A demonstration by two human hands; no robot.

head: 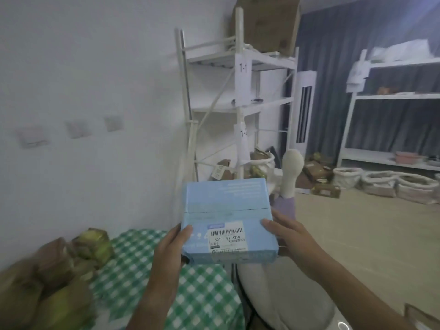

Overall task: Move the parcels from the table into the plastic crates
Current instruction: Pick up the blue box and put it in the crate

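I hold a light blue box (227,220) up in the middle of the frame, one hand on each side. My left hand (172,246) grips its left edge, thumb lying on the top face beside the white shipping label (227,240) and the other fingers hidden under the box. My right hand (289,234) grips the right edge the same way, thumb on top and fingers wrapped below. The label, with its barcode, sits on the near part of the top face, towards me.

In the lower left of the frame a table with a green and white checked cloth (190,282) carries a blurred pile of brown parcels (54,277), some with yellow-green tape. The box hangs above the far right end of that table, clear of the cloth.

Behind the box, in the centre, stands a white metal shelf (240,91) with a cardboard carton (265,22) on its top. More parcels and white sacks (378,183) lie on the floor at the right, below a second white shelf (390,96) against a dark curtain. I cannot make out any crate.
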